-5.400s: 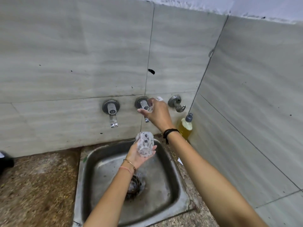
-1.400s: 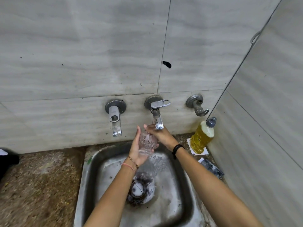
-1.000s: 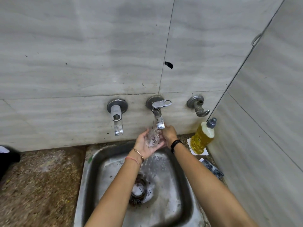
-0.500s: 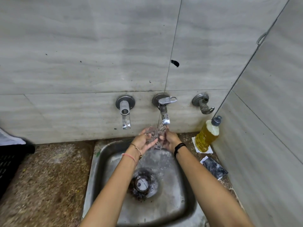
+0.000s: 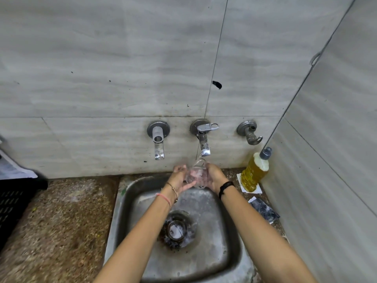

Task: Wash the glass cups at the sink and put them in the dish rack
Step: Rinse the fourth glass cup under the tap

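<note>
Both hands are together over the back of the sink. The left hand [image 5: 179,177] curls its fingers round one side of the glass cup [image 5: 196,173], and the right hand [image 5: 214,176] wraps the other side, so the cup is gripped between the two palms. It is tilted, rim up toward the wall, and sits right beneath the spout of the middle tap [image 5: 203,139]. A thin stream of water comes off that spout onto the glass. There's a pink thread and a thin gold bracelet [image 5: 171,194] on the left wrist and a black band [image 5: 225,187] on the right.

Below the hands is the steel sink [image 5: 122,203], its basin wet, with foam round the drain [image 5: 176,229]. On the tiled wall [image 5: 102,68], a second tap [image 5: 158,137] hangs to the left of the middle one, and a stubby valve [image 5: 249,132] sits to the right.

In the right-hand corner a bottle of yellow liquid [image 5: 255,170] stands upright on a white card, with a dark crumpled packet [image 5: 264,209] lying nearer the camera. The speckled stone tabletop [image 5: 61,221] runs off to the left, where a black slotted crate [image 5: 12,203] shows at the frame's edge.
</note>
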Available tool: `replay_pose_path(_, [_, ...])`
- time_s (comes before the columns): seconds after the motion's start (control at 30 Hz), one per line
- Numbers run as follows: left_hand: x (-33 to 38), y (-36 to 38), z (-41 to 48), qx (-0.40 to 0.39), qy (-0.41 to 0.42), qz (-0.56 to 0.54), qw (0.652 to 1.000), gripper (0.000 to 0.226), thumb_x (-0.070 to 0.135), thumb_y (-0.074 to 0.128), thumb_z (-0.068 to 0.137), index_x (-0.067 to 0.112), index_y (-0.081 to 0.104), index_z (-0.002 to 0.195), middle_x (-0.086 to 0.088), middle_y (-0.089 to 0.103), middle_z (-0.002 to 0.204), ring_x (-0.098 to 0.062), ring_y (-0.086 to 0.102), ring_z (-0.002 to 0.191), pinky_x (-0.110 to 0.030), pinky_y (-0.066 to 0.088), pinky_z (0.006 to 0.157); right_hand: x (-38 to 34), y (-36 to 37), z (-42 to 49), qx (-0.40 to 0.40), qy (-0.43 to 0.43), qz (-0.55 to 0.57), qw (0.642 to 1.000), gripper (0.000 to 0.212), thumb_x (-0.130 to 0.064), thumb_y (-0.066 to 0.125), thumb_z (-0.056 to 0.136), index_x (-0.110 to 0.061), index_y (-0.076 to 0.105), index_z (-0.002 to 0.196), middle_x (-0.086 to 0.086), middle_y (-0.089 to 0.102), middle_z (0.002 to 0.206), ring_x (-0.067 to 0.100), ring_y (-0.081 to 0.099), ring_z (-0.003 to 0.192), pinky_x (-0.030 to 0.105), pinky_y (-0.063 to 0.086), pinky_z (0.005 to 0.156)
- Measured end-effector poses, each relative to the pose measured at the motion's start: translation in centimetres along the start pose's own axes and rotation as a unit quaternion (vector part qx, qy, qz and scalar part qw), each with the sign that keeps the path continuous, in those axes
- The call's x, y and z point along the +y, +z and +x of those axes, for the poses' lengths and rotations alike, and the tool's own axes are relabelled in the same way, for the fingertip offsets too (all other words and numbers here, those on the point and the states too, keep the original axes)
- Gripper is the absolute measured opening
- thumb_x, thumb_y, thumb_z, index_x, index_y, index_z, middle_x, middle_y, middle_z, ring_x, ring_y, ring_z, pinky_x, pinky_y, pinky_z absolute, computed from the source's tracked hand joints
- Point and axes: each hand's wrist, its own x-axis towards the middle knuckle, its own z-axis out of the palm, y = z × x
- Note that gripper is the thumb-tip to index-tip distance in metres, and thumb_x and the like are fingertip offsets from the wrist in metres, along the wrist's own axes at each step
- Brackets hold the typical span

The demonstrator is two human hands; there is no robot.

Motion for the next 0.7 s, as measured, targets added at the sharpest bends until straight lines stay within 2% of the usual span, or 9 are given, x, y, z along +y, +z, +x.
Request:
replay_pose_path(0.07, [-1.3,0.2,0.5,0.023,0.000,0.008,1.000,0.023,0.031,0.033,0.103,0.015,0.040,0.117,-0.017,0.047,0.136,-0.037,0.057,0.111,-0.035,0.058,0.070,0.1,0.0,-0.5,0.004,-0.033,-0.060,0.998,0.039,-0.029,0.031,0.105,-0.009,0.062,0.092,0.010,0.069,0.084,0.023,0.065,0.074,0.036,0.055,0.068])
replay_pose_path(0.13, [-2.1,0.6,1.0,0.031,0.009,0.047,0.998,0.044,0.042,0.026,0.101,0.015,0.038,0.134,-0.017,0.047,0.139,-0.037,0.058,0.112,-0.028,0.059,0.056,0.3,-0.2,-0.6,0.034,-0.081,-0.117,0.989,0.042,-0.034,0.032,0.104,-0.009,0.064,0.095,0.013,0.070,0.094,0.026,0.067,0.083,0.042,0.057,0.079])
replay_pose_path(0.23, [-2.1,1.7,1.5,0.024,0.055,0.116,0.991,0.055,0.050,0.020,0.099,0.019,0.035,0.143,-0.013,0.049,0.139,-0.029,0.061,0.108,-0.028,0.059,0.060,0.5,-1.0,-1.1,0.052,-0.145,-0.067,0.986,0.040,-0.034,0.031,0.104,-0.020,0.065,0.086,0.009,0.071,0.087,0.022,0.067,0.080,0.040,0.054,0.085])
replay_pose_path(0.3, [-1.6,2.7,1.9,0.026,0.098,0.146,0.984,0.050,0.049,0.021,0.100,0.021,0.046,0.133,-0.008,0.058,0.127,-0.020,0.062,0.094,-0.028,0.057,0.062,0.6,-2.0,-1.1,0.060,-0.166,-0.006,0.984,0.038,-0.032,0.032,0.104,-0.019,0.065,0.090,0.007,0.071,0.084,0.019,0.067,0.077,0.036,0.054,0.080])
replay_pose_path(0.37, [-1.1,3.7,2.3,0.036,0.132,0.160,0.978,0.044,0.048,0.025,0.100,0.023,0.055,0.120,-0.004,0.066,0.102,-0.015,0.062,0.077,-0.025,0.052,0.054,0.7,-3.0,-0.5,0.059,-0.172,0.051,0.982,0.037,-0.032,0.034,0.103,-0.011,0.065,0.101,0.008,0.072,0.088,0.018,0.070,0.076,0.031,0.054,0.071])
replay_pose_path(0.43, [-1.0,4.1,3.2,0.063,0.168,0.188,0.966,0.047,0.051,0.032,0.097,0.018,0.064,0.108,-0.002,0.065,0.083,-0.020,0.063,0.072,-0.026,0.049,0.057,0.7,-3.6,0.0,0.054,-0.160,0.087,0.982,0.039,-0.032,0.035,0.103,-0.004,0.064,0.103,0.011,0.072,0.089,0.017,0.071,0.073,0.031,0.054,0.070])
replay_pose_path(0.53, [-1.4,4.5,4.4,0.090,0.184,0.151,0.967,0.040,0.045,0.044,0.094,0.020,0.064,0.071,0.000,0.063,0.073,-0.023,0.060,0.075,-0.030,0.045,0.069,0.8,-4.3,0.5,0.036,-0.155,0.111,0.981,0.042,-0.030,0.036,0.103,0.002,0.063,0.101,0.011,0.072,0.081,0.017,0.070,0.069,0.031,0.056,0.072])
replay_pose_path(0.6, [-1.7,4.8,4.4,0.098,0.187,0.132,0.969,0.037,0.031,0.045,0.098,0.021,0.062,0.066,0.003,0.062,0.069,-0.020,0.057,0.070,-0.027,0.042,0.066,1.2,-4.4,0.7,0.030,-0.148,0.106,0.983,0.043,-0.029,0.037,0.103,0.006,0.062,0.106,0.015,0.072,0.089,0.021,0.070,0.077,0.034,0.054,0.079])
replay_pose_path(0.7, [-2.8,4.5,4.1,0.092,0.182,0.104,0.974,0.034,0.024,0.046,0.098,0.020,0.062,0.068,0.002,0.065,0.072,-0.017,0.061,0.071,-0.021,0.046,0.063,1.7,-3.7,0.8,0.026,-0.131,0.074,0.988,0.041,-0.025,0.038,0.103,0.006,0.065,0.106,0.021,0.069,0.103,0.026,0.069,0.086,0.037,0.053,0.084])
